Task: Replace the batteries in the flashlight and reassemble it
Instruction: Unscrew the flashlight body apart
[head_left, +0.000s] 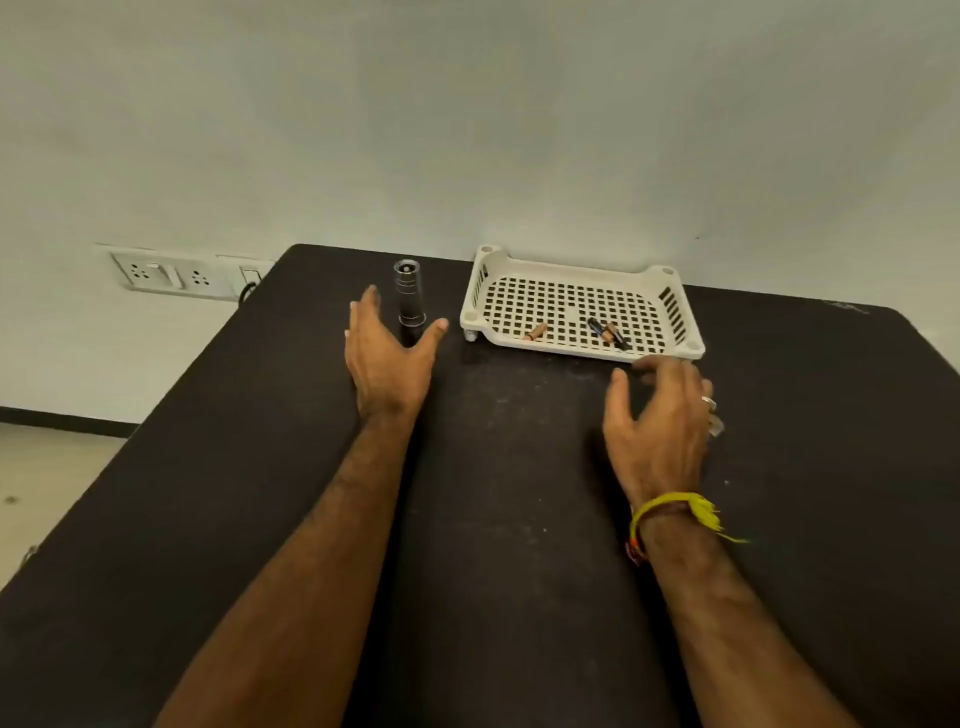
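1. While your left hand (387, 358) spreads open just short of the upright flashlight (409, 301), nothing is gripped.
2. Your right hand (662, 421) hovers loosely open near the perforated tray (488, 283).
3. Batteries (608, 332) lie in the tray; the flashlight looks unopened, so all steps appear outstanding.

Left hand (389, 358) hides flashlight (409, 301) base; battery (535, 331) labels illegible.

No sleeves are worn, both forearms being left bare; a yellow thread band (670, 506) with a frayed, tasselled end is tied round the right wrist, and a silver ring (708, 402) is worn on a finger of the right hand (660, 426).
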